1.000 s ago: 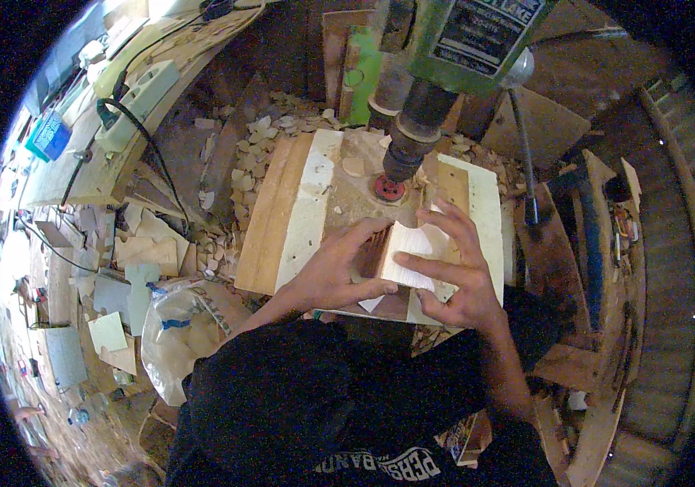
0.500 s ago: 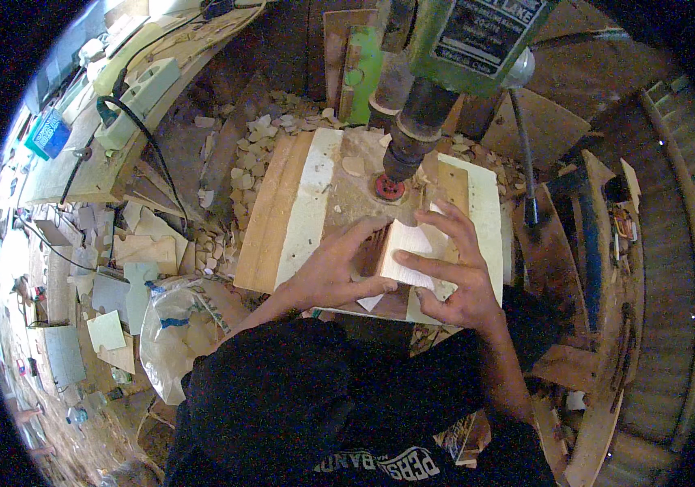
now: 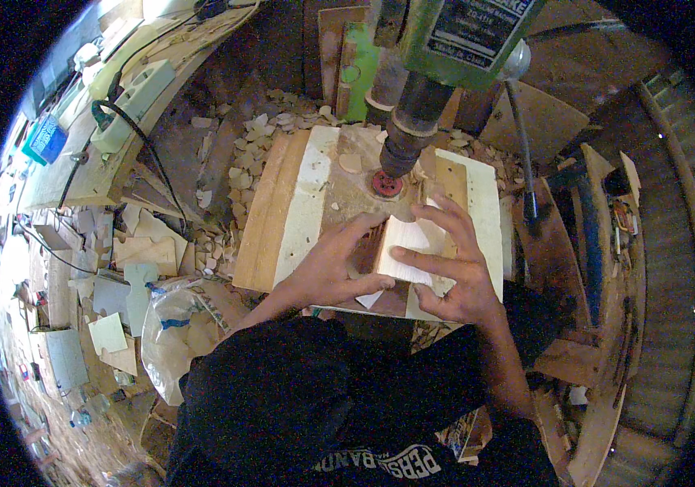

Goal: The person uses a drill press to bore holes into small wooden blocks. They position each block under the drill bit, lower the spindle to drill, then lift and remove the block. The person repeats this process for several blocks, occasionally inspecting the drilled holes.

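A pale wooden block (image 3: 408, 252), its left side darker and ridged like stacked thin sheets, lies on the work board (image 3: 303, 211) below a drill press. Against its left side, my left hand (image 3: 331, 264) grips it between thumb and fingers. My right hand (image 3: 457, 272) spans the top and right side, with the index finger across the pale face and the thumb at the near end. Just beyond the block, the drill press chuck (image 3: 404, 146) points down at a red round piece (image 3: 387, 184) on the board.
Behind the chuck rises the green drill press head (image 3: 477, 40). Many wood chips (image 3: 254, 154) surround the board. At the left are a bench with a power strip (image 3: 140, 97), loose sheet offcuts (image 3: 148, 252) and a clear plastic bag (image 3: 165, 341). A wooden rack (image 3: 615, 276) stands at the right.
The view has shifted slightly. Both hands keep nearly the same hold on the wooden block, which stays in about the same place on the board.
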Demonstrator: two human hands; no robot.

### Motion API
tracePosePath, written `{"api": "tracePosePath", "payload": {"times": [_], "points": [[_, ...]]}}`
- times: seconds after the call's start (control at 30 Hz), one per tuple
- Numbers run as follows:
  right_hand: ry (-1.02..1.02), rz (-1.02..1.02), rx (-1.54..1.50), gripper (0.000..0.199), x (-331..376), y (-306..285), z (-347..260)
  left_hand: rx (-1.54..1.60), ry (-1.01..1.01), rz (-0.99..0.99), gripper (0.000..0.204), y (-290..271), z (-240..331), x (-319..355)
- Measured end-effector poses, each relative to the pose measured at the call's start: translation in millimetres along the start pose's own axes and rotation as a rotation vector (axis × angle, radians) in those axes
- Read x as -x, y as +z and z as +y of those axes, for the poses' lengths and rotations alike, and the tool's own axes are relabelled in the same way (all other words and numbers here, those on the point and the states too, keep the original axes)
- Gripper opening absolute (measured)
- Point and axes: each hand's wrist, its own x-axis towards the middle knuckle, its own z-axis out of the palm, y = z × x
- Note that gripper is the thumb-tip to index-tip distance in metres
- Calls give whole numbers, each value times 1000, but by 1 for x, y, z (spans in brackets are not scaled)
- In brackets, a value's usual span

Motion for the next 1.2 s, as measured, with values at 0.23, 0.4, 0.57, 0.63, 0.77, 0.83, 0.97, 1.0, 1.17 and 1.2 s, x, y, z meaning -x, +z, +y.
{"api": "tracePosePath", "payload": {"times": [0.23, 0.4, 0.57, 0.63, 0.77, 0.83, 0.97, 1.0, 1.17, 1.2], "points": [[-6, 3, -21, 55, -1, -1, -1, -43, -19, -13, 84, 0, -1, 0], [-15, 9, -38, 52, 0, -1, 1, 112, 24, -15, 83, 2, -6, -1], [-12, 11, -32, 57, 1, 1, 3, 19, -19, -16, 86, 1, -6, 2], [-14, 12, -45, 58, 1, 2, 3, 23, -19, -17, 88, 1, -6, 2], [-19, 15, -33, 57, -1, 2, 3, 101, 11, 0, 88, 4, -8, -1], [-30, 17, -37, 57, -2, 2, 3, 115, 32, 32, 88, 6, -8, -2], [-19, 16, -47, 56, -2, 1, 2, 95, 4, 13, 88, 6, -7, -3], [-18, 12, -49, 56, -2, 0, 2, 67, 13, 15, 88, 6, -7, -3], [-25, 24, -70, 54, -2, 1, 3, 61, 22, 21, 88, 4, -4, -5], [-30, 37, -85, 52, -2, 2, 3, 55, 29, 30, 89, 4, -3, -5]]}}
